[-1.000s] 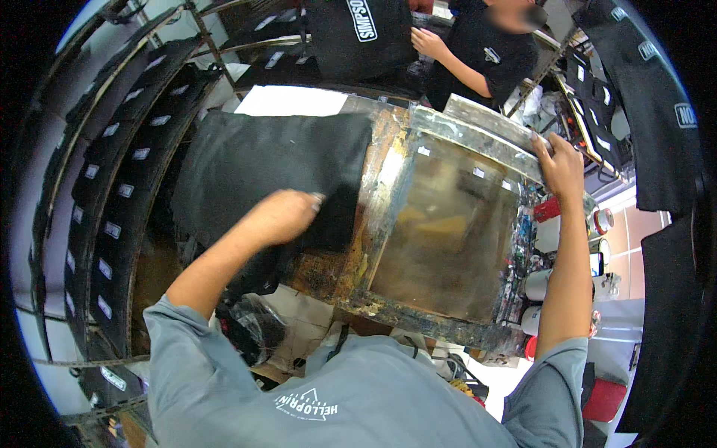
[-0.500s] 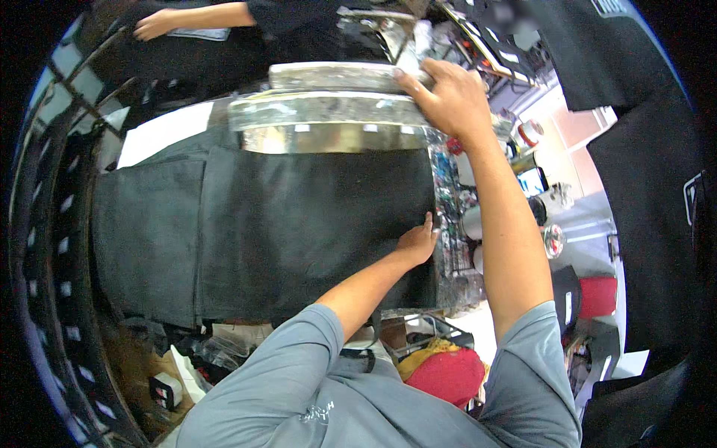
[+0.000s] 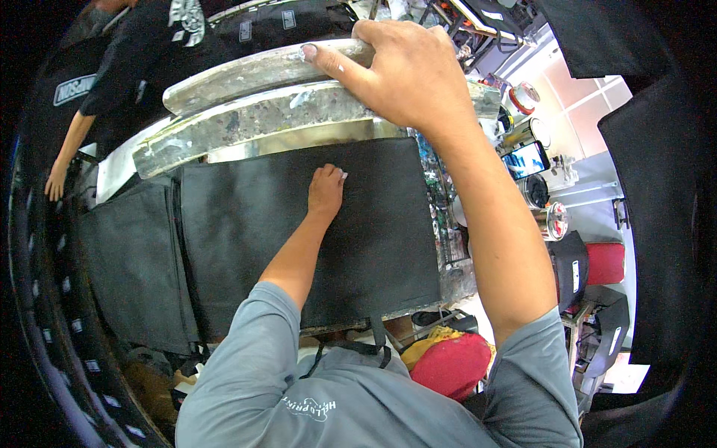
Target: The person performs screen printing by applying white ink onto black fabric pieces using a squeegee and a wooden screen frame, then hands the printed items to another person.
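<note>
a flat, black fabric rectangle (image 3: pixel 381 224) is spread over the paint-stained desk (image 3: pixel 457 278); the left hand (image 3: pixel 326 190) is laid on it, fingers curled, whether it is pinched cannot be told. beyond it, a long, grey, stained bar (image 3: pixel 246 78) is clamped by the right hand (image 3: pixel 411 75).

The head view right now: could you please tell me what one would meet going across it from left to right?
A co-worker's hand → the left black cloth → the person's left hand → a phone → a red panel.
</note>
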Demonstrator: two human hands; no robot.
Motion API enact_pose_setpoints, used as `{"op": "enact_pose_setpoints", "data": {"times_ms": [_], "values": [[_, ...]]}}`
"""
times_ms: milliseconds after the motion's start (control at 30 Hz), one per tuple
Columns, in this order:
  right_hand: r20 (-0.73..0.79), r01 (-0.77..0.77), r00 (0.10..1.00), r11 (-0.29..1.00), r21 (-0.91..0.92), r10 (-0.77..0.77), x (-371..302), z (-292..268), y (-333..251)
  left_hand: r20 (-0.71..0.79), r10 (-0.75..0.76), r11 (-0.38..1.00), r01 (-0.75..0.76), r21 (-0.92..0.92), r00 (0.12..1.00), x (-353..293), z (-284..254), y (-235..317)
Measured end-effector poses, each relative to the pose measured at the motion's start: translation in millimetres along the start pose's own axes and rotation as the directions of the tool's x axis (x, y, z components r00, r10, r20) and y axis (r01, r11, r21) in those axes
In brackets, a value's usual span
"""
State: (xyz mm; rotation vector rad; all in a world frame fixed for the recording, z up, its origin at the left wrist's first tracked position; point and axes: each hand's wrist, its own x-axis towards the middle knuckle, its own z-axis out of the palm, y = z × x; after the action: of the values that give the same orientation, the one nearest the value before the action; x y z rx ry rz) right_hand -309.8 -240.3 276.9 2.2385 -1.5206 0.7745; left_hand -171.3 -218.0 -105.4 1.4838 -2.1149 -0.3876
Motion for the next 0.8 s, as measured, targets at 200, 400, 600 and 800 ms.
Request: {"op": "enact_pose_setpoints", "data": {"times_ms": [200, 400, 600, 800], "values": [[0.019, 0.000, 1.000, 1.000, 0.013, -0.001, 0.3, -1.2, -1.5, 0.010, 0.024, 0.980, -0.026, 0.199, 1.000, 12.6, 2.1, 14.9], [0.023, 0.000, 1.000, 1.000, 0.014, 0.000, -2.4, -2.7, -1.9, 0.642, 0.583, 0.804, -0.240, -0.544, 0.498, -111.7, -67.0, 208.8], [0.016, 0.007, 1.000, 1.000, -0.009, -0.007, -16.2, 0.2, -6.3, 0.094, 0.137, 0.987, -0.144, 0.072, 0.986, -32.4, -68.9, 88.6], [0.027, 0.019, 0.999, 0.999, 0.049, -0.020, 7.7, -2.5, 0.3, 0.399, -0.121, 0.927, -0.041, 0.373, 0.909, 23.8, -38.0, 4.8]]}}
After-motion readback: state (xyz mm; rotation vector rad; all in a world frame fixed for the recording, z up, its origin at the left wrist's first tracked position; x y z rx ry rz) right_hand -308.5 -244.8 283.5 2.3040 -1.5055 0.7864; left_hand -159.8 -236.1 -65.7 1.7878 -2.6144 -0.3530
